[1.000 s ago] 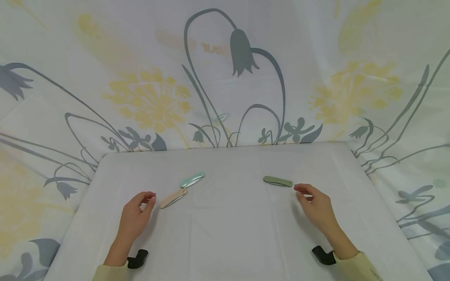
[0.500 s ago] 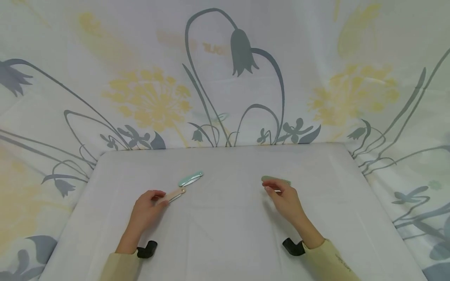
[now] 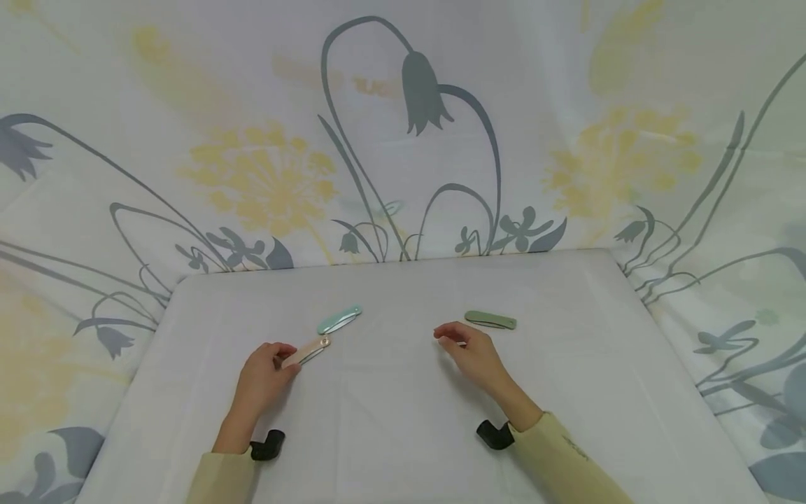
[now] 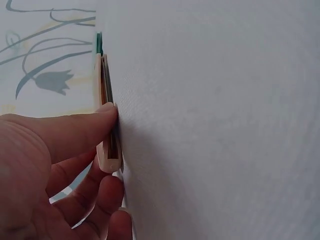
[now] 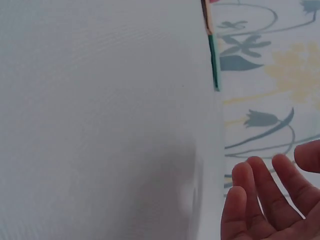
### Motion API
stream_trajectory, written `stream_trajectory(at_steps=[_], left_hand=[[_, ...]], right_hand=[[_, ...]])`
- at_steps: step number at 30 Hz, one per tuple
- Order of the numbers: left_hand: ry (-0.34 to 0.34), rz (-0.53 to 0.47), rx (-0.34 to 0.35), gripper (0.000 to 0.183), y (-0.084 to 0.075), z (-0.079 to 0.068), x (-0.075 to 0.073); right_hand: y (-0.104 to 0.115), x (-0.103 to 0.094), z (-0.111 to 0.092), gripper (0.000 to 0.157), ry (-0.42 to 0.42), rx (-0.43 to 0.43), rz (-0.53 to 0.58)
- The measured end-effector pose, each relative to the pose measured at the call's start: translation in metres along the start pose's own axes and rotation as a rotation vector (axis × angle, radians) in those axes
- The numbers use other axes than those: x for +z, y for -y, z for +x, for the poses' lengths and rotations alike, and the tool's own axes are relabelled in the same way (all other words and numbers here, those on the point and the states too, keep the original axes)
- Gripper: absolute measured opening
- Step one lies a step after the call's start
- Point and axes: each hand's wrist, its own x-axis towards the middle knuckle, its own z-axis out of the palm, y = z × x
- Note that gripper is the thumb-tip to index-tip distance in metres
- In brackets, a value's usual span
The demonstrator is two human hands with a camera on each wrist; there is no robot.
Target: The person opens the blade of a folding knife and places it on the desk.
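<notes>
My left hand [image 3: 261, 378] pinches the near end of a peach folding knife [image 3: 313, 349], folded, on the white table. In the left wrist view, the thumb presses one side of the peach folding knife [image 4: 111, 164], with fingers behind and below it. Its far end lies close to a mint folding knife [image 3: 340, 320]. My right hand [image 3: 472, 353] hovers over the table with loosely bent fingers and nothing in them. Just beyond it lies a green folding knife [image 3: 490, 320]. In the right wrist view, the right hand [image 5: 270, 205] shows its spread fingers; the mint folding knife [image 5: 214, 62] is farther off.
The white table [image 3: 403, 434] ends at a floral curtain [image 3: 390, 154] behind, with more patterned cloth at both sides. A black wrist piece [image 3: 269, 445] sits by the left sleeve and another black piece [image 3: 495, 435] by the right sleeve.
My left hand has moved right and taken hold of the peach folding knife. My right hand has moved left, passing in front of the green folding knife, which stays on the table.
</notes>
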Motion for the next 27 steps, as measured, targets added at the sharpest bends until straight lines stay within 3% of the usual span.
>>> stream_trajectory(at_steps=[13, 21, 27], left_hand=[[-0.021, 0.041, -0.003, 0.029, -0.002, -0.004, -0.001], [-0.042, -0.049, 0.029, 0.022, -0.008, -0.006, 0.0], [-0.014, -0.107, -0.001, 0.019, -0.014, -0.007, 0.004]], right_hand=[[-0.002, 0.018, 0.008, 0.014, 0.026, 0.007, -0.003], [0.001, 0.026, 0.008, 0.015, 0.039, 0.012, 0.022], [0.008, 0.031, 0.008, 0.015, 0.063, -0.015, 0.014]])
